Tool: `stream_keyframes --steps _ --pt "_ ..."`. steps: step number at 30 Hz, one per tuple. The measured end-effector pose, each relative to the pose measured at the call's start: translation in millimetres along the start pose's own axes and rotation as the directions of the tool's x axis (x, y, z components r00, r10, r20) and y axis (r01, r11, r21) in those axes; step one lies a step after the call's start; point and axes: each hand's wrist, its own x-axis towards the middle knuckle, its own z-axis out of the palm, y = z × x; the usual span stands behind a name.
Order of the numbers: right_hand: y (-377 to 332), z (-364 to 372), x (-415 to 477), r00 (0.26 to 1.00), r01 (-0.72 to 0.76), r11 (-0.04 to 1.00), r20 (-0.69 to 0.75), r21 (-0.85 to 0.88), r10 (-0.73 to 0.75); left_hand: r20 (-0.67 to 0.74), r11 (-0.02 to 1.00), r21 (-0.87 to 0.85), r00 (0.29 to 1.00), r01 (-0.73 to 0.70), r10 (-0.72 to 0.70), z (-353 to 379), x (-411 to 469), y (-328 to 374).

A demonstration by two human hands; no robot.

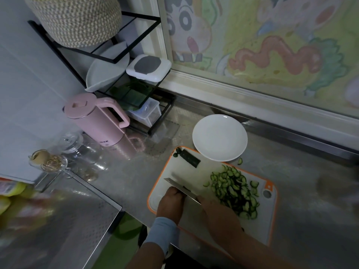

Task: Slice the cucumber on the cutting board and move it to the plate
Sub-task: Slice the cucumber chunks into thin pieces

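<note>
A white cutting board with an orange rim lies on the steel counter. On its right half lies a heap of green cucumber slices. A dark cucumber chunk rests at the board's far left corner. My right hand grips the handle of a knife, whose blade points away to the left. My left hand, with a pale wristband, sits left of the blade, and its curled fingers hold down a small dark cucumber end that is mostly hidden. The white plate stands just beyond the board with nothing on it.
One stray slice lies on the counter by the plate. A pink kettle, glass jars and a black wire rack with containers fill the back left. A window sill runs behind the plate.
</note>
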Motion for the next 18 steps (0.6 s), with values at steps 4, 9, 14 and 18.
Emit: stream_keyframes --steps 4,9,14,18 --pt "4 3 -5 1.000 0.010 1.000 -0.012 0.013 -0.010 -0.009 1.000 -0.003 1.000 -0.007 0.007 -1 0 0" --pt "3 2 -6 0.999 0.012 1.000 -0.032 0.017 -0.011 -0.032 1.000 -0.005 0.999 -0.004 0.004 -2 0 1" --pt "1 3 -4 0.998 0.001 1.000 -0.067 0.024 0.001 -0.036 1.000 0.006 0.999 -0.027 0.027 -6 0 4" --pt "0 22 11 1.000 -0.017 0.993 -0.021 0.113 0.019 -0.032 0.999 -0.034 0.999 -0.030 0.029 -9 2 3"
